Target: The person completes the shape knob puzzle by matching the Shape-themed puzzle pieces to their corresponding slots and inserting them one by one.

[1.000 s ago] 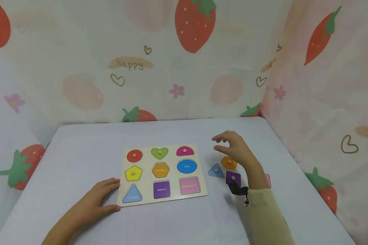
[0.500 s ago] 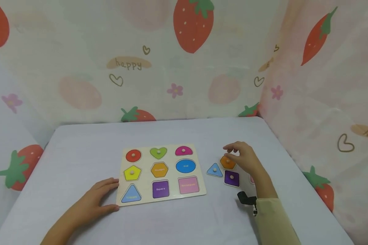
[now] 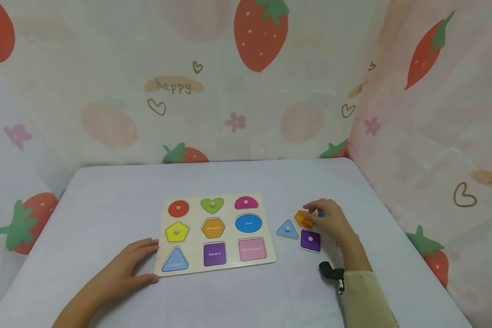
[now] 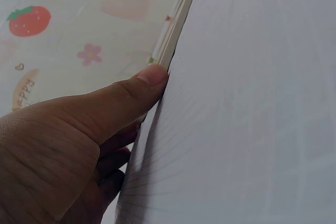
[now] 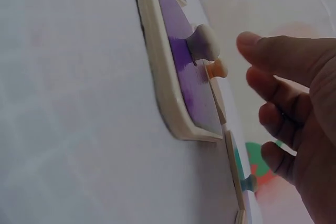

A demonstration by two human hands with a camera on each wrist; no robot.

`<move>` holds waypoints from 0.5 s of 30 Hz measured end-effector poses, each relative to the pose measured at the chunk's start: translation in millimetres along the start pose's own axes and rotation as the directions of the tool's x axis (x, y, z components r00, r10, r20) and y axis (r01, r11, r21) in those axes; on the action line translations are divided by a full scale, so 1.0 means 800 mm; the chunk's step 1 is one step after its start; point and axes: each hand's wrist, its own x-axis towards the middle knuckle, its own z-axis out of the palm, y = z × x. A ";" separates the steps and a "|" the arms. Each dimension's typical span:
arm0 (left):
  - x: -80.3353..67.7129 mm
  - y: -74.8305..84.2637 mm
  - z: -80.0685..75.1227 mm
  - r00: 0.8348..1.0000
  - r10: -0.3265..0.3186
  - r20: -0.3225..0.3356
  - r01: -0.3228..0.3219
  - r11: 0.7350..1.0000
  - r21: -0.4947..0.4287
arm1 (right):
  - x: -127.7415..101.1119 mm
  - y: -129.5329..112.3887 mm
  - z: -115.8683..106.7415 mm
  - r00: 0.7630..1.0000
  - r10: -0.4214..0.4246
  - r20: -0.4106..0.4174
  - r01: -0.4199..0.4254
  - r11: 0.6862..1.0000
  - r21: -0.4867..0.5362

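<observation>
A wooden shape-puzzle board (image 3: 270,255) lies mid-table. Its red circle (image 3: 178,208), green heart, magenta semicircle and yellow pentagon sit in place; the other printed recesses are bare. My left hand (image 3: 149,262) lies flat at the board's lower left corner, with its thumb (image 4: 149,77) against the board's edge. To the right lie a loose orange hexagon (image 3: 301,220), a blue triangle (image 3: 288,229) and a purple square (image 3: 310,240). My right hand (image 3: 313,210) hovers low over the hexagon with its fingers (image 5: 273,51) loosely bent, close to the knobs and gripping none. A blue piece peeks from under it.
A pink piece (image 3: 336,245) shows partly behind my right wrist. A black wrist camera (image 3: 330,272) sits at the cuff. Strawberry-print fabric walls (image 3: 246,91) close off the back and both sides. The table is covered in pale grey cloth (image 3: 229,296).
My right hand has dropped from above the loose pieces down onto them and drawn a little nearer. The left hand and the board have stayed put.
</observation>
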 end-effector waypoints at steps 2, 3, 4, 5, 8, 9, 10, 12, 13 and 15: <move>0.000 0.000 0.001 1.000 -0.002 -0.001 0.002 1.000 -0.001 | 0.000 0.004 0.002 1.000 0.013 0.008 -0.012 1.000 -0.014; 0.000 0.001 0.001 1.000 -0.003 -0.002 0.003 1.000 -0.002 | 0.001 0.005 0.004 1.000 0.023 0.013 -0.023 1.000 -0.014; -0.001 0.001 0.001 1.000 -0.006 -0.002 0.006 1.000 -0.001 | 0.001 0.007 0.005 0.999 0.029 0.020 -0.029 0.999 -0.016; -0.001 0.001 0.001 1.000 -0.008 -0.001 0.008 1.000 0.001 | 0.001 0.008 0.006 0.999 0.033 0.028 -0.032 0.999 -0.017; -0.001 0.002 0.001 1.000 -0.014 0.002 0.014 1.000 -0.001 | 0.001 0.011 0.009 0.998 0.053 0.036 -0.053 0.999 -0.005; -0.001 0.002 0.001 1.000 -0.014 0.003 0.014 1.000 -0.001 | 0.001 0.011 0.010 0.998 0.060 0.036 -0.060 0.998 0.002; -0.001 0.002 0.001 1.000 -0.015 0.004 0.015 1.000 0.000 | 0.001 0.011 0.010 0.998 0.060 0.037 -0.060 0.998 0.004; -0.001 0.002 0.001 1.000 -0.014 0.005 0.014 1.000 0.002 | 0.002 0.012 0.011 0.997 0.066 0.036 -0.066 0.998 0.009; -0.001 0.002 0.000 1.000 -0.013 0.004 0.013 1.000 0.001 | 0.002 0.012 0.011 0.997 0.070 0.035 -0.070 0.997 0.011; 0.000 0.002 0.000 1.000 -0.011 0.002 0.011 1.000 0.002 | 0.003 0.011 0.011 0.997 0.074 0.035 -0.075 0.997 0.017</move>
